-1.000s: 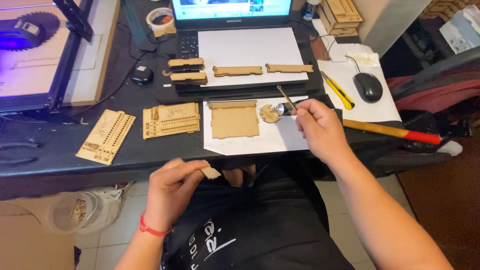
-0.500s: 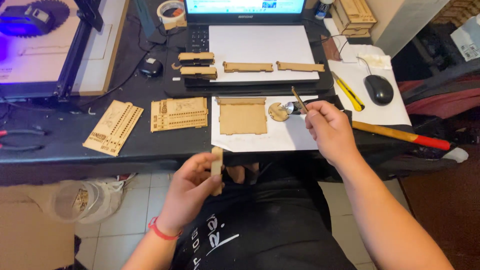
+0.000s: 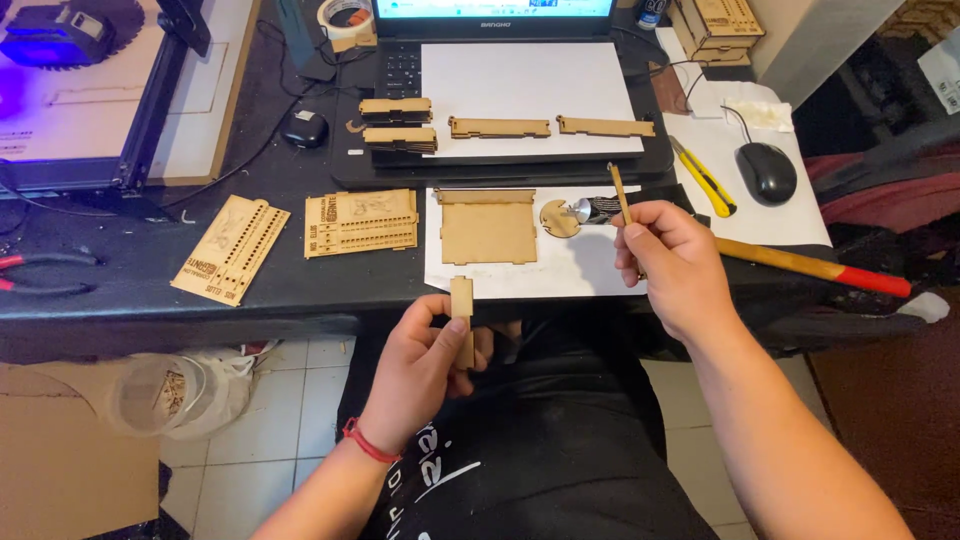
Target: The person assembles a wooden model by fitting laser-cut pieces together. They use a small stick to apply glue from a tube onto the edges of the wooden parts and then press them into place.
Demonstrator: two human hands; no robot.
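Wooden slotted strip (image 3: 462,318) pinched upright in my left hand (image 3: 425,365) fingers, over my lap | right hand (image 3: 668,255) fingers pinch a thin stick (image 3: 620,195) near the glue-like tube (image 3: 592,209) | flat panel (image 3: 489,228) lies on white paper, other cut parts unjoined, so assembly looks early | dark tabletop (image 3: 150,270), laptop (image 3: 500,80), tiled floor.

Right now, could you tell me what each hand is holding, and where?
Left hand: small flat wooden piece, by its lower half. Right hand: thin wooden stick, by its lower end.
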